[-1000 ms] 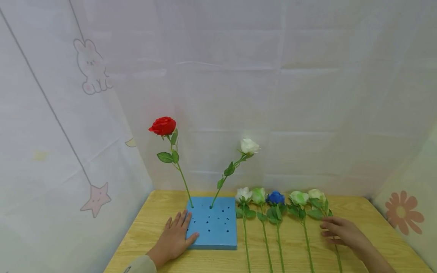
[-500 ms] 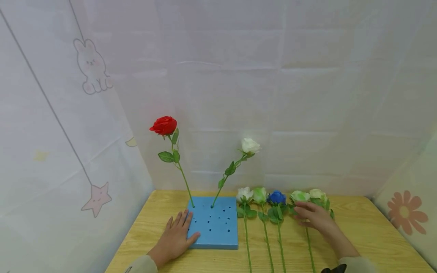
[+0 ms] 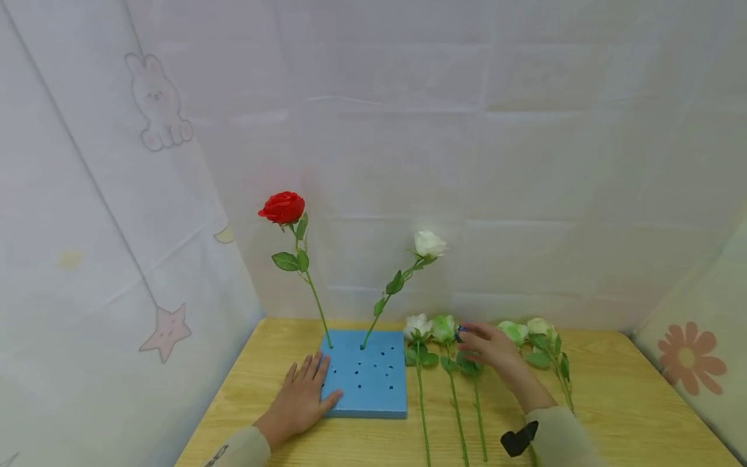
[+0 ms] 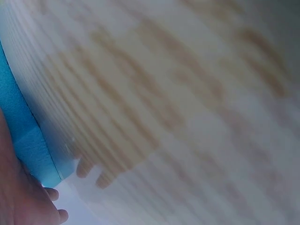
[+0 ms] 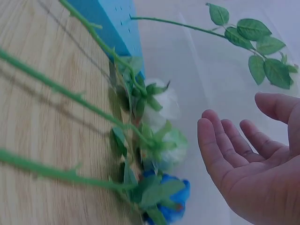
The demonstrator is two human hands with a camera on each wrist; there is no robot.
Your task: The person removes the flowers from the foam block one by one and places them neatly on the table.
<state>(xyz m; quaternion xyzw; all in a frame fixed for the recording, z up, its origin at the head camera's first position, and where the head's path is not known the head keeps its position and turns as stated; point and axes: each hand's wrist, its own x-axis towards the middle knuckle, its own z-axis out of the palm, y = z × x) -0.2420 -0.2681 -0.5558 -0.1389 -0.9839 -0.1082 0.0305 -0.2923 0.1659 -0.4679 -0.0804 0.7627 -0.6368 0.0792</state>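
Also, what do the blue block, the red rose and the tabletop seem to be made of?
Blue block: most likely foam, matte; its side looks finely grainy and small holes pierce the top.
Red rose: probably artificial, perhaps soft-finished fabric; its petals look evenly coloured, but this leaves it open.
Tabletop: wood or wood-look laminate, smooth; the grain lines fit both.

Blue block (image 3: 373,401) in high head, close wrist views

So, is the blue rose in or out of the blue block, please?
Out: the blue rose lies on the table, its stem apart from the blue block.
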